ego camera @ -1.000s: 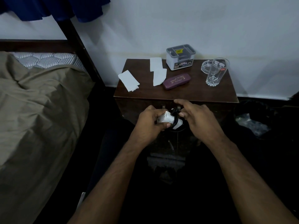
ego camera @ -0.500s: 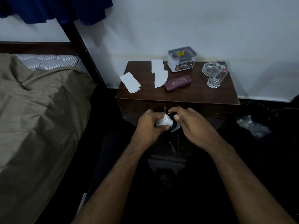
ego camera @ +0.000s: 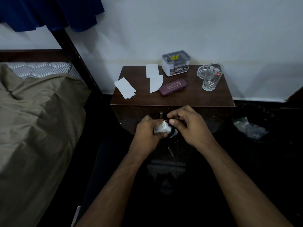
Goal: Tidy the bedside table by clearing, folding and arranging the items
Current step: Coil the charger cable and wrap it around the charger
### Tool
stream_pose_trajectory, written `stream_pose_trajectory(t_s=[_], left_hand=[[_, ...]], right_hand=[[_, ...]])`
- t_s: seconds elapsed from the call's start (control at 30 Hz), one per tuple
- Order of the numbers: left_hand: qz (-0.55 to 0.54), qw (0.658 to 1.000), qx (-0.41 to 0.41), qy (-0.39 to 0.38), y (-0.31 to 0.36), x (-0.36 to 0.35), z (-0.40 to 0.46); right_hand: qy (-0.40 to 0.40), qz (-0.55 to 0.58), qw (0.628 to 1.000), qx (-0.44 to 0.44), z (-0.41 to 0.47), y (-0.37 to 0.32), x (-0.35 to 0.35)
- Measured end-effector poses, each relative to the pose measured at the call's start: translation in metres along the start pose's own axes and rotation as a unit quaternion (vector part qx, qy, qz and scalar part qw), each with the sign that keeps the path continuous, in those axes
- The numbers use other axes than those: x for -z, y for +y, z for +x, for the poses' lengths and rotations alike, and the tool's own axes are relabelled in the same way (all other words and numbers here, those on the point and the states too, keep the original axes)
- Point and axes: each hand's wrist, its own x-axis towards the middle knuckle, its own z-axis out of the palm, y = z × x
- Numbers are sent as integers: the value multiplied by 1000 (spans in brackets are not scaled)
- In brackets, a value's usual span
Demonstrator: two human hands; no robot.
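In front of the dark wooden bedside table (ego camera: 193, 99), my left hand (ego camera: 147, 131) grips a white charger plug (ego camera: 161, 128). A black cable (ego camera: 172, 131) is wound around the plug, and my right hand (ego camera: 188, 124) pinches that cable at the plug's upper end. On the tabletop lie a folded white paper (ego camera: 125, 87) at the left edge, two more white papers (ego camera: 154, 78) behind the middle, a purple glasses case (ego camera: 173, 87), a grey-and-white organiser box (ego camera: 176, 64), a clear tumbler (ego camera: 211, 77) and a glass ashtray (ego camera: 202, 72) behind it.
A bed with an olive-brown sheet (ego camera: 36, 122) and a dark post (ego camera: 73, 54) stands to the left. Blue cloth (ego camera: 49, 12) hangs at the top left. A dark bin with clear plastic (ego camera: 249, 128) sits to the table's right. The white wall is directly behind.
Both hands stayed in front of the table's face with the plug. My right hand's fingers shifted around the plug, working the black cable over it.
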Motion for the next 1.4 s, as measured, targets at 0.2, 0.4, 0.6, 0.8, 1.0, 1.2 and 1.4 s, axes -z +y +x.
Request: stream_pose_trajectory(t_s=[0.2, 0.4, 0.6, 0.8, 1.0, 1.2, 1.4], left_hand=[[-48, 999, 19, -5, -1, 3, 2], [-10, 1000, -3, -18, 3, 3, -1], [22, 999, -29, -15, 6, 5, -2], [91, 995, -11, -45, 8, -2, -2], [121, 989, 15, -79, 8, -12, -4], [78, 994, 14, -76, 2, -8, 1], [-74, 995, 72, -16, -10, -8, 2]], right_hand=[[-21, -28, 999, 17, -1, -5, -1], [-31, -42, 998, 31, 1, -2, -1], [-14, -68, 997, 23, 2, 5, -6], [33, -211, 975, 68, -2, 0, -12], [113, -212, 966, 99, 0, -9, -17], [187, 1, 981, 40, 5, -7, -8], [110, 12, 994, 11, 7, -6, -10]])
